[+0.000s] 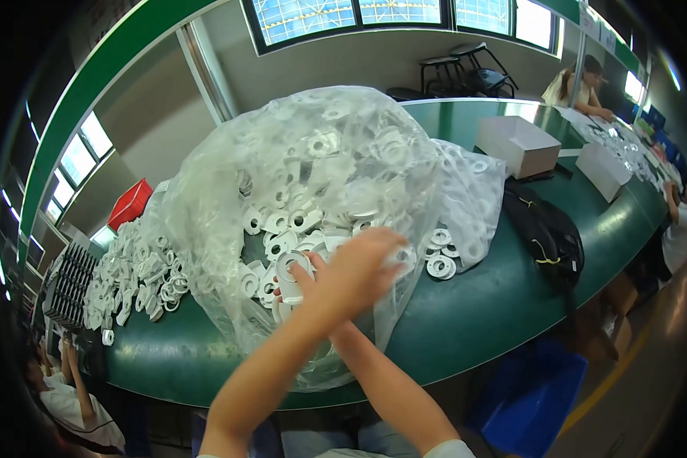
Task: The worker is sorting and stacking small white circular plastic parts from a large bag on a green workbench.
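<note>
My forearms cross in front of a large clear plastic bag point(214, 191) full of white plastic parts with round holes. My left hand point(359, 267) reaches across to the right, over my right wrist. It is smeared by motion; its fingertips are close to a white ring-shaped part point(407, 259) at the bag's right side, and I cannot tell whether they grip it. Beneath and to the left, my right hand point(310, 276) is closed on a white plastic ring part point(293, 266) at the bag's mouth. Loose white parts point(281, 243) lie around it.
White parts point(133, 271) are heaped at the left, near a red bin point(130, 204). A smaller bag point(469, 206) and a few rings point(440, 266) lie to the right. Farther right are a white box point(517, 145) and a black backpack point(542, 237). A blue bin point(530, 397) stands below the table edge.
</note>
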`<state>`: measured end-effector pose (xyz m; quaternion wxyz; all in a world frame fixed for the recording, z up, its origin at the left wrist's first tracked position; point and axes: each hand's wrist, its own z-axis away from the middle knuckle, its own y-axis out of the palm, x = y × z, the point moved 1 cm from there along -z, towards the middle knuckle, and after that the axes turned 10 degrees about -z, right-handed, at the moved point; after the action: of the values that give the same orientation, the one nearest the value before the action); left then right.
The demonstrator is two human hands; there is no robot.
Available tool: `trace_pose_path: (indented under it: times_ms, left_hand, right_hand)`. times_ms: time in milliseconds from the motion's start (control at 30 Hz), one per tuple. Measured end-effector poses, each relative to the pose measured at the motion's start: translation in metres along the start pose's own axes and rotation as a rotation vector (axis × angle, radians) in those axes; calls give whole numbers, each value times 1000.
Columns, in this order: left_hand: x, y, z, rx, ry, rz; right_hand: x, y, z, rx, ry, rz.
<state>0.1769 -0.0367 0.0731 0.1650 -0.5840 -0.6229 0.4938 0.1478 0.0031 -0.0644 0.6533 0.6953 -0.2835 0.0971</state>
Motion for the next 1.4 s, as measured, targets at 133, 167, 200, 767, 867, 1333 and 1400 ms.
trace_pose_path:
  times_ms: [133, 167, 200, 767, 867, 1333, 1400]
  left_hand:
    - [9, 74, -24, 305, 10, -306]
    - [8, 80, -29, 304, 2, -307]
    - [10, 84, -31, 318, 0, -299]
    - [104, -59, 122, -365, -501, -142]
    - [108, -57, 127, -416, -704, 408]
    - [116, -102, 173, -539, -721, 114]
    - [163, -128, 211, -742, -742, -46]
  right_hand:
    - [18, 43, 12, -39, 196, 23]
    - [18, 42, 12, 2, 202, -7]
    - [18, 41, 13, 8, 213, -10]
    - [23, 50, 24, 53, 40, 385]
    - [18, 41, 21, 53, 43, 407]
    - [21, 47, 26, 91, 222, 343]
    - [23, 44, 25, 49, 232, 340]
